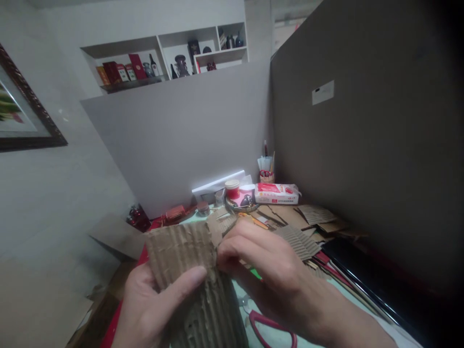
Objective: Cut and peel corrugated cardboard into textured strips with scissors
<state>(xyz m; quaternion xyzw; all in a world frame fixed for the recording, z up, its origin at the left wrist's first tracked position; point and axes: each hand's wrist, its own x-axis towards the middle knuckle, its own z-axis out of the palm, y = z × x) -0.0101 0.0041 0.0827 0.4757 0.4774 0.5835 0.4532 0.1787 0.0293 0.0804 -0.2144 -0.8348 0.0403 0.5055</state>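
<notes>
A piece of corrugated cardboard (181, 246) with exposed ridges is held up in front of me over the table. My left hand (155, 299) grips it from the left, thumb lying across the ridged face and the other fingers hidden behind. At its right edge, the curled thumb and fingers of my right hand (268, 266) pinch the cardboard; the exact contact is partly hidden. Below the right hand lie red-handled scissors (271, 324), partly covered by the hand and cardboard.
Cardboard scraps (300, 241) lie to the right, beside a glossy black object (366, 275). Behind are a tissue pack (277, 194), a red tub (232, 190) and a pen holder (267, 175). Grey panels (188, 140) enclose the table's back and right.
</notes>
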